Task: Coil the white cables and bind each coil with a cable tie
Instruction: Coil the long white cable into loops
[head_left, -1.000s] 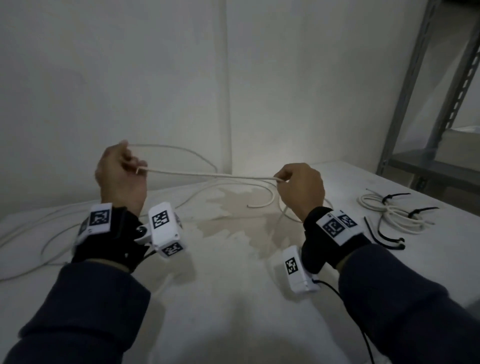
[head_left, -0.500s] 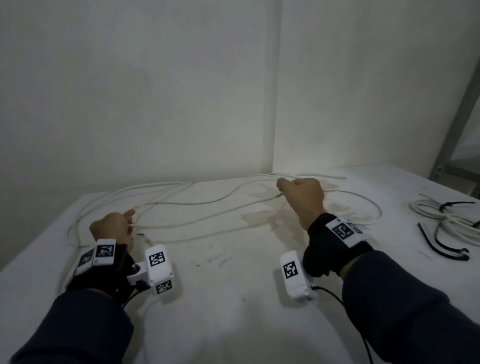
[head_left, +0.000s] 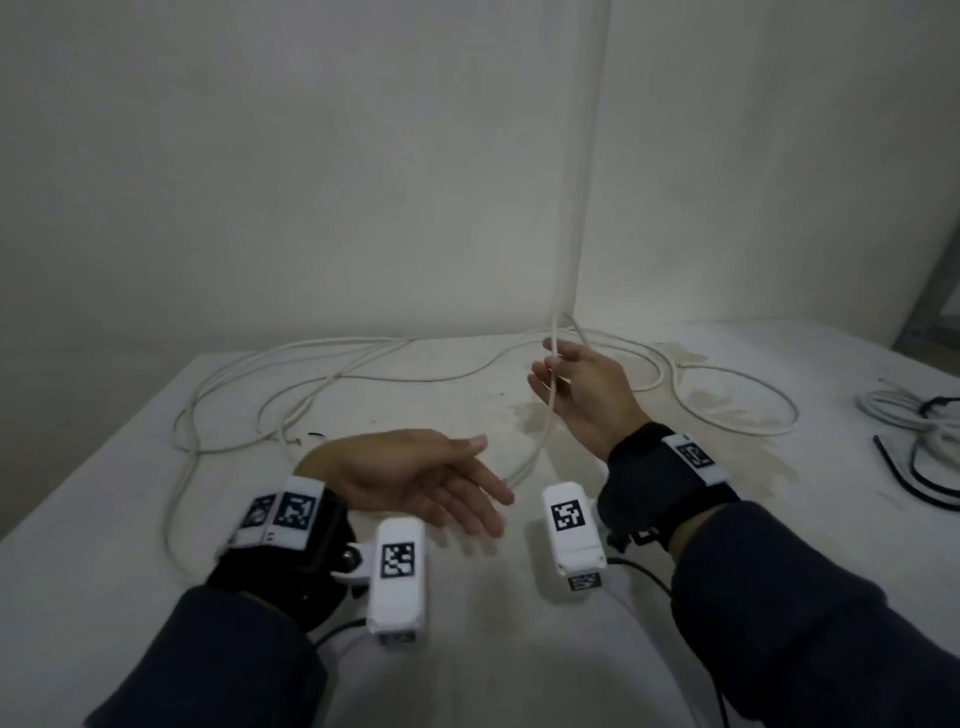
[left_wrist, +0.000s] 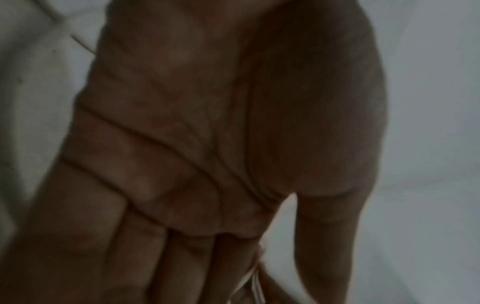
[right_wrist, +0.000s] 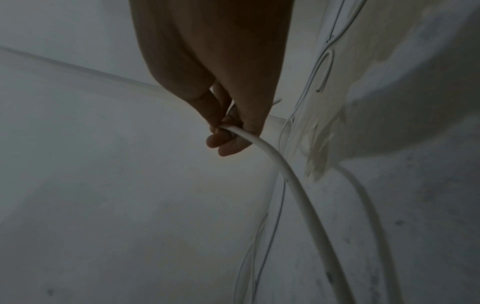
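Observation:
A long white cable (head_left: 543, 441) lies in loose loops across the white table (head_left: 467, 649). My right hand (head_left: 576, 384) is raised over the middle of the table and pinches one stretch of it, which rises above the fingers and hangs down to the surface. The right wrist view shows the fingertips (right_wrist: 223, 131) closed on the cable (right_wrist: 293, 185). My left hand (head_left: 415, 478) hovers low in front, palm turned up, fingers straight and pointing right, holding nothing. The left wrist view shows the same flat palm (left_wrist: 207, 144).
At the far right lies a coiled white cable (head_left: 893, 410) bound with black ties, with loose black cable ties (head_left: 898, 478) beside it. A metal shelf post (head_left: 935, 291) stands at the right edge. Plain walls meet in a corner behind the table.
My left hand has let go of the cable, moved right toward the middle and opened palm up. My right hand has turned, so the cable now runs upright through its fingers.

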